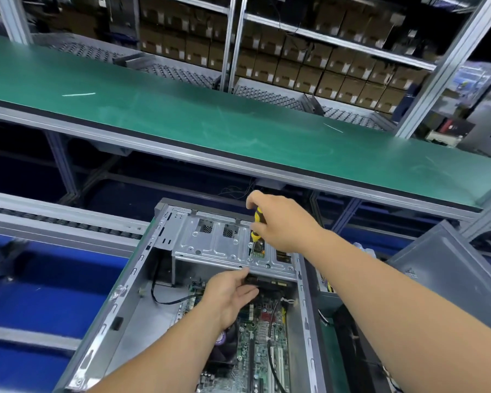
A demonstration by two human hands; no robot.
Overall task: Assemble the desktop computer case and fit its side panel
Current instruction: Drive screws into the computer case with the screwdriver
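Two bare forearms reach toward 12 o'clock; the right hand (pixel 284 222), at 1 o'clock of the left hand (pixel 230 296), has fingers curled in a grip, the left's lie extended, palm down

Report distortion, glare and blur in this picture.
Head view: wide-angle bending bows the green conveyor belt; glare streaks its surface; the grey metal computer case and yellow-and-black screwdriver read sharp; stacked brown cardboard boxes behind look soft and dim.
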